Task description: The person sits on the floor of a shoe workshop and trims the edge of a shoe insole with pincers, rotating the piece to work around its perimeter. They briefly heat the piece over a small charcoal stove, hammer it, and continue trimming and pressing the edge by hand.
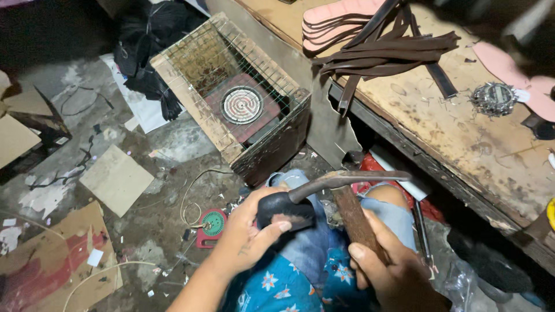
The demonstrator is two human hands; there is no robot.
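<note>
Right hand point(399, 271): closed round the brown wooden handle point(355, 216) of a hammer, held over the lap; rigid, head-heavy by the look, best taken low on the shaft. Left hand point(245, 231): fingers and thumb pinch a dark rounded piece point(283, 211), seemingly stiff. Iron hammer head point(347, 179) rests upon it. Beyond: wire-mesh box with coil heater point(243, 105); table point(462, 133) with dark straps point(387, 52).

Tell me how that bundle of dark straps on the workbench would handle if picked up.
The dark straps look floppy: several ends droop over the edge of the workbench. They are loose, not tied, so some would probably slip out of a grab. Thin and flat, they seem light and unlikely to roll.
</note>
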